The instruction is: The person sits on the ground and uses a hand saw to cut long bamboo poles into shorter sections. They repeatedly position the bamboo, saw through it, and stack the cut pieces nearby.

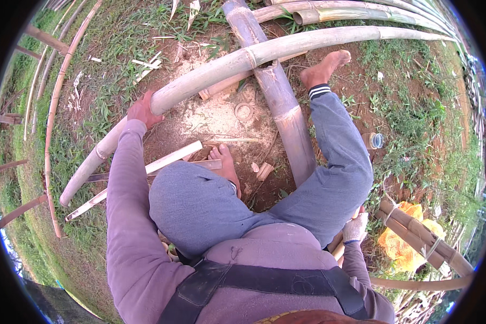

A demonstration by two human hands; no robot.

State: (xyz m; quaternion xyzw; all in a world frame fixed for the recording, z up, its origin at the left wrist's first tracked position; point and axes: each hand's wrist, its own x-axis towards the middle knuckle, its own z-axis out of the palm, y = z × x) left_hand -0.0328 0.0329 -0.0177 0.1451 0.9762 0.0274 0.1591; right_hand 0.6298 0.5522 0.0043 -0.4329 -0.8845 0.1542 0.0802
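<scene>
My bare left hand [143,110] is wrapped round a long pale bamboo pole [210,74]. The pole slants up to the right and rests across a thicker bamboo log [287,114]. My right hand [355,228], in a whitish glove, is low beside my right thigh. Its fingers look closed and are partly hidden by the leg. A small reddish and wood-coloured bit shows at the fingers, but what it belongs to is hidden. My right leg stretches past the log, with the bare foot just below the pole.
Pale sawdust [213,116] and a cut bamboo ring [243,112] lie under the pole. Split strips [173,157] lie by my left knee. A clear jar [373,141] stands right of my leg, near an orange net bag [399,237] and tied bamboo [424,237]. More poles [351,14] lie behind.
</scene>
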